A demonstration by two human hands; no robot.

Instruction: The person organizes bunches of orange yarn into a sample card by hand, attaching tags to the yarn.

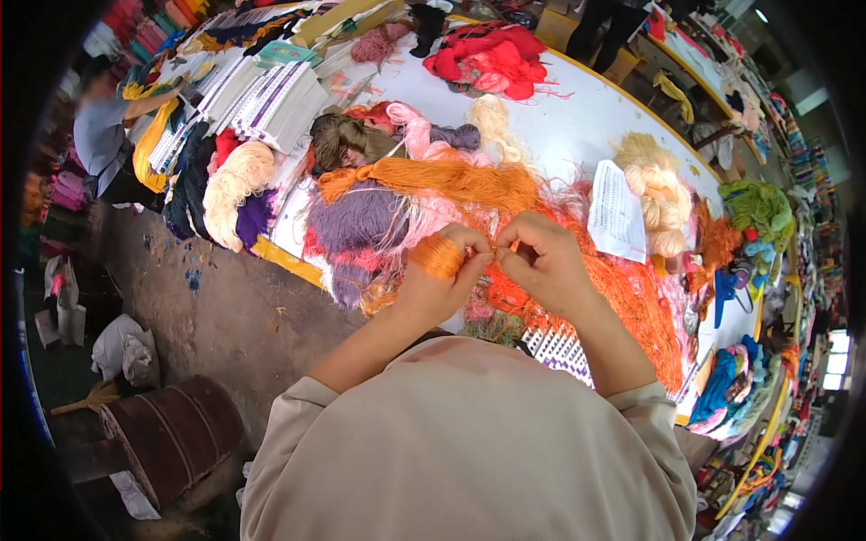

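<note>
My left hand (440, 290) is closed, with a bundle of orange thread (436, 256) wound around its fingers. Its thumb and forefinger pinch together close to my right hand (552, 268). The right fingers are pinched too, their tips almost meeting the left ones; whatever lies between them is too fine to make out. Just beyond both hands stretches a long orange skein (442, 178) across the heap. A greyish-purple skein (359, 216) lies by the left hand, and a spread of bright orange-red thread (622, 298) passes beside and under the right forearm.
A printed sheet (617, 209) rests at the right, near cream skeins (663, 194). Red yarn (492, 59) lies at the table's far side. White cards (280, 99) are stacked at left, where another person (104, 131) works. A brown drum (171, 437) stands on the floor.
</note>
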